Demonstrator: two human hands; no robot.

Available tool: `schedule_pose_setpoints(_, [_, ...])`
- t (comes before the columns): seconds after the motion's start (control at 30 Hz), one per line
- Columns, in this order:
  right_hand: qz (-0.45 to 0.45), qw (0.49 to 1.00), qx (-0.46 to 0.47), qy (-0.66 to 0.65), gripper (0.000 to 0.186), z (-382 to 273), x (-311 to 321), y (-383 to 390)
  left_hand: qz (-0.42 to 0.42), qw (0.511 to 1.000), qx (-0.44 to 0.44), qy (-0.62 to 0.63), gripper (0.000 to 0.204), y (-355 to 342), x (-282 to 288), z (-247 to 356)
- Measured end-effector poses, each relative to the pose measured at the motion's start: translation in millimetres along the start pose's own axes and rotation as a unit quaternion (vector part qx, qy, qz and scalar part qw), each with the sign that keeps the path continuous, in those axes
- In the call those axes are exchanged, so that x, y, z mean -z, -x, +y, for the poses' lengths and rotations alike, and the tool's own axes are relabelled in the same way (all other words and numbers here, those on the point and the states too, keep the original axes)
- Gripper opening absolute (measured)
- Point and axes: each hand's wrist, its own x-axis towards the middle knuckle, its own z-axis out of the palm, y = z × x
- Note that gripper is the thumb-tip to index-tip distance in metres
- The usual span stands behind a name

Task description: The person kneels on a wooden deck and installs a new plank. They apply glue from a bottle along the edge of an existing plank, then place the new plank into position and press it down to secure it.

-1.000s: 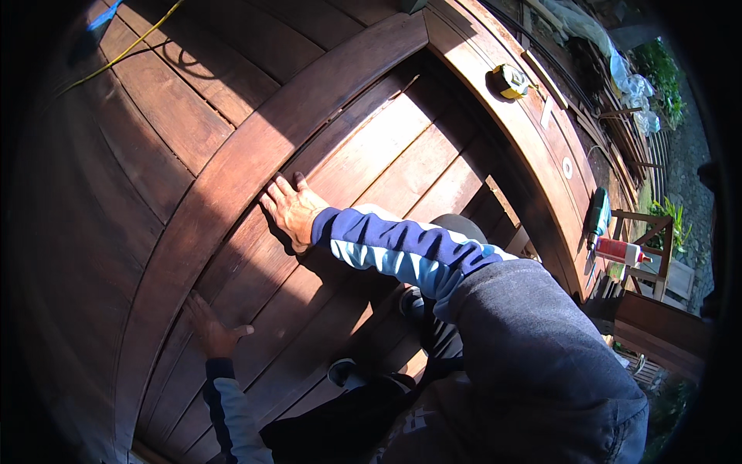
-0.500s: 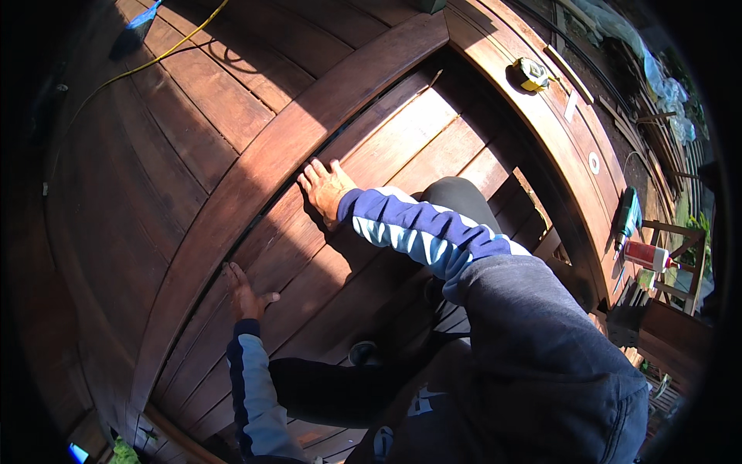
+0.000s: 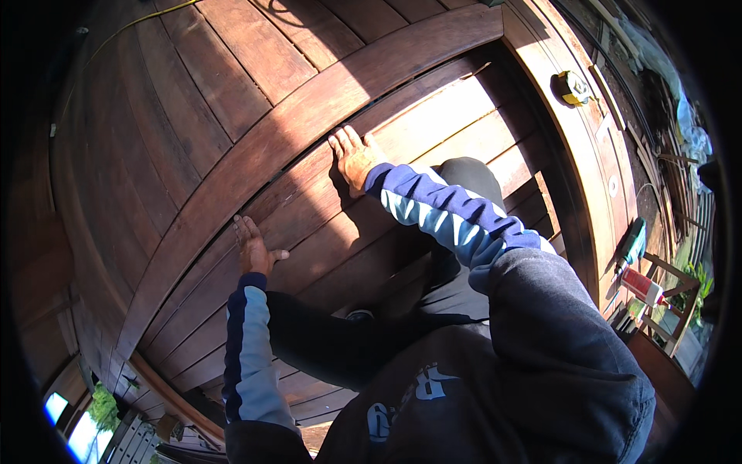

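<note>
My left hand (image 3: pixel 255 246) lies with fingers spread on a reddish-brown plank, its fingertips at the dark gap beside a long wooden border board (image 3: pixel 309 108). Farther along the same gap, to the upper right, my right hand (image 3: pixel 355 164) presses on the slatted plank section (image 3: pixel 440 104) in sunlight, fingers extended, fingertips at that edge. Neither hand holds anything. My dark-clad knee shows just beyond the right forearm, and a shoe is partly visible between my legs.
On the right ledge (image 3: pixel 572 170) sit a yellow tape measure (image 3: pixel 573 88), a white ring (image 3: pixel 613 185), a teal drill (image 3: pixel 633 241) and a red-and-white bottle (image 3: pixel 641 286). A yellow cord (image 3: pixel 166 11) crosses the upper-left decking. Lumber and plastic sheeting lie beyond the ledge.
Both hands appear higher and farther right in the picture as the view has shifted. My left hand is nearer my right along the edge, and my legs have shifted.
</note>
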Motion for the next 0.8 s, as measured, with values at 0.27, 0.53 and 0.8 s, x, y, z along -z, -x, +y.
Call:
schedule_pose_setpoints(0.27, [0.087,0.994,0.012,0.070,0.105,-4,-17,3,-0.038,0.999,0.028,-0.018,0.131,-2,2,2])
schedule_pose_setpoints(0.53, [0.062,0.992,0.075,0.078,0.100,9,-18,5,-0.015,0.999,0.015,-0.028,0.132,-3,-3,0])
schedule_pose_setpoints(0.8, [0.046,0.995,0.076,0.051,0.111,9,-7,1,-0.006,1.000,0.009,-0.020,0.131,0,-4,-3])
